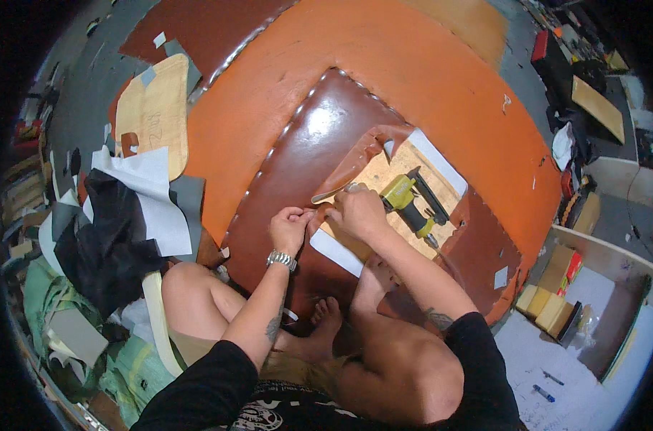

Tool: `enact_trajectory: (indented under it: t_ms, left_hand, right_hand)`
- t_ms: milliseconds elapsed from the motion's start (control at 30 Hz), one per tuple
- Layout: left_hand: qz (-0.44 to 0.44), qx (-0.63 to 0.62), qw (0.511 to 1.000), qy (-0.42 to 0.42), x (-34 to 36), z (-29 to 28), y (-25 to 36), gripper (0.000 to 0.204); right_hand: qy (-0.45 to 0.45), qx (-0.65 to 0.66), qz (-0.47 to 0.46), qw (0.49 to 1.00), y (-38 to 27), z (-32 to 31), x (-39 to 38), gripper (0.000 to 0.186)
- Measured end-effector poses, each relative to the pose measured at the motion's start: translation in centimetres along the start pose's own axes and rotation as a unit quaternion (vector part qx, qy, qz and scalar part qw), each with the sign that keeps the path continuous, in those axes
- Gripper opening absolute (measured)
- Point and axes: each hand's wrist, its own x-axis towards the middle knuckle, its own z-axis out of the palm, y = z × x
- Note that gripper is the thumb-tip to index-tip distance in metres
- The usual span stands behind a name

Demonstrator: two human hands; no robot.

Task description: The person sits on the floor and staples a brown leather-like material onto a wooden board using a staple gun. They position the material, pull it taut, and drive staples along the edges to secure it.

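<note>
My left hand (289,228) pinches the edge of a brown leather piece (362,151) at the lower left corner of a plywood board (415,164). My right hand (355,213) is closed on the folded leather just beside it, thumb pointing toward my left fingertips; what lies under its curled fingers is partly hidden. A green and black staple gun (413,205) lies on the board, right of my right hand, with a fitting at its lower end. White padding shows along the board's edges. The board rests on a glossy dark brown padded panel (298,144) with a studded border.
Orange leather (240,108) surrounds the panel. At left are a tan board (154,115), black fabric (104,251), white sheets (143,194) and green sacks (46,294). At right are wooden blocks (556,309), pens (544,391) and assorted items along the shelving. My bent legs (413,366) are below.
</note>
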Motion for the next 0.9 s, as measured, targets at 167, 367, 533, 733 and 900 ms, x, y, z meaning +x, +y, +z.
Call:
enact_trajectory:
  t_ms: [167,367,533,733,900]
  left_hand:
    - [-0.026,-0.050,0.998,-0.040,0.5,-0.6,-0.4,0.027]
    - [0.025,-0.014,0.999,0.023,-0.2,-0.1,-0.5,0.020]
    - [0.032,-0.046,0.997,0.049,-0.7,0.4,-0.4,0.020]
    - [0.071,-0.007,0.996,0.046,-1.0,0.1,0.6,0.031]
    - [0.298,0.277,0.913,0.024,-3.4,0.2,1.4,0.060]
  right_hand:
    - [0.054,0.097,0.002,0.994,-2.1,3.0,2.1,0.043]
    - [0.013,0.163,0.129,0.978,-4.0,6.3,3.5,0.041]
    - [0.057,0.220,0.130,0.965,-2.5,8.4,3.9,0.036]
    - [0.048,0.282,0.053,0.957,0.4,9.9,2.6,0.031]
    - [0.047,0.338,0.032,0.939,0.7,9.5,1.6,0.040]
